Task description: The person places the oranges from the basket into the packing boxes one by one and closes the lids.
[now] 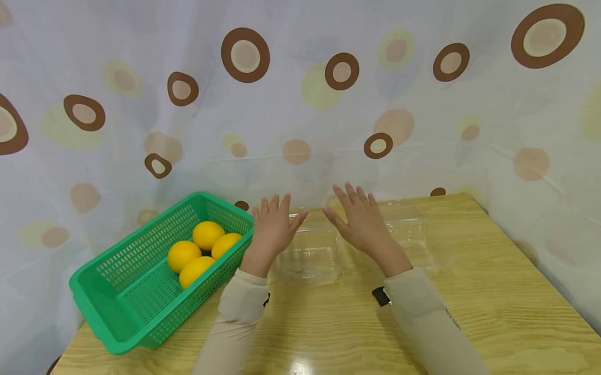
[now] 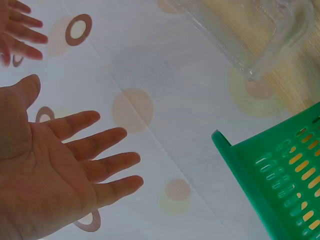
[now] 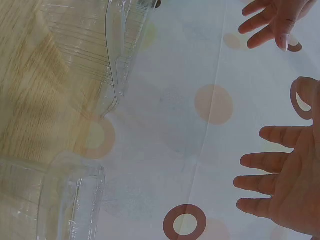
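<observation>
Both hands are raised over the table with fingers spread and nothing held. My left hand (image 1: pixel 272 230) is in front of the left clear plastic container (image 1: pixel 310 256), between it and the green basket (image 1: pixel 136 325). On the other side of that container, my right hand (image 1: pixel 361 224) hangs near a second clear plastic container (image 1: pixel 414 241), partly covering it in the head view. Palms and straight fingers show in the wrist views. Several smooth yellow lemon-like fruits (image 1: pixel 208 235) lie together at the basket's right end.
The wooden table (image 1: pixel 484 313) ends at a pale curtain (image 1: pixel 298 110) with brown ring patterns, hanging behind it and along the right side. The slotted basket stands slantwise at the table's left edge.
</observation>
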The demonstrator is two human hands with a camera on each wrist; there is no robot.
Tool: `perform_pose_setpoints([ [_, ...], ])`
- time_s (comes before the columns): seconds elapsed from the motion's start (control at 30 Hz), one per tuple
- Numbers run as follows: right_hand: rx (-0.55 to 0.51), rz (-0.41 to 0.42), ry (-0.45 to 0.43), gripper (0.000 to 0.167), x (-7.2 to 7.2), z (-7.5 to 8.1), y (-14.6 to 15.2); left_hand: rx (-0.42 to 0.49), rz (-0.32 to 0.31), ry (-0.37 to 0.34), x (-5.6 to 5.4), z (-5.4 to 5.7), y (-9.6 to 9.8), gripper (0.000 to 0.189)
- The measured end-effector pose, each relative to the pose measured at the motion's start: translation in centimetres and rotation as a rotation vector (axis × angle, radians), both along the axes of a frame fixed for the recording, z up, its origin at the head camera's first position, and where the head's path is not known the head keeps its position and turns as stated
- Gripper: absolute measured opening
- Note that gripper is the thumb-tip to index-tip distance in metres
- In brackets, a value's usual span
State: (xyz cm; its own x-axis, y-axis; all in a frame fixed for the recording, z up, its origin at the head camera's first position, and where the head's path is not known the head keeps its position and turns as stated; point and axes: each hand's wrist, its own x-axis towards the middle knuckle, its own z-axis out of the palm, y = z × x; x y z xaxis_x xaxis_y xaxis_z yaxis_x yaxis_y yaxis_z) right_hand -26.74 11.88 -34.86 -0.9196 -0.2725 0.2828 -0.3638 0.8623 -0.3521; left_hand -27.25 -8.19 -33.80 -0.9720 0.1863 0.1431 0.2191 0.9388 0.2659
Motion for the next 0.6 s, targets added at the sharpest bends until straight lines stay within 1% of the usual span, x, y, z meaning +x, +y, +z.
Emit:
perform_pose_setpoints([
  [0.1, -0.017, 0.011, 0.004, 0.069, 0.1, -0.2, -0.1, -0.024, -0.015, 0.016, 0.2, 0.3, -0.1, 0.067],
  [0.27, -0.047, 0.029, 0.009, 0.067, 0.3, -0.5, -0.1, -0.053, -0.035, 0.019, 0.6, 0.8, -0.3, 0.065],
  [0.4, -0.075, 0.032, 0.006, 0.067, 0.4, -0.7, -0.2, -0.073, -0.046, 0.008, 0.7, 1.1, -0.4, 0.064],
  [0.6, -0.148, 0.031, -0.021, 0.065, 0.7, -0.8, -0.4, -0.116, -0.051, -0.026, 0.9, 2.1, -0.4, 0.064],
])
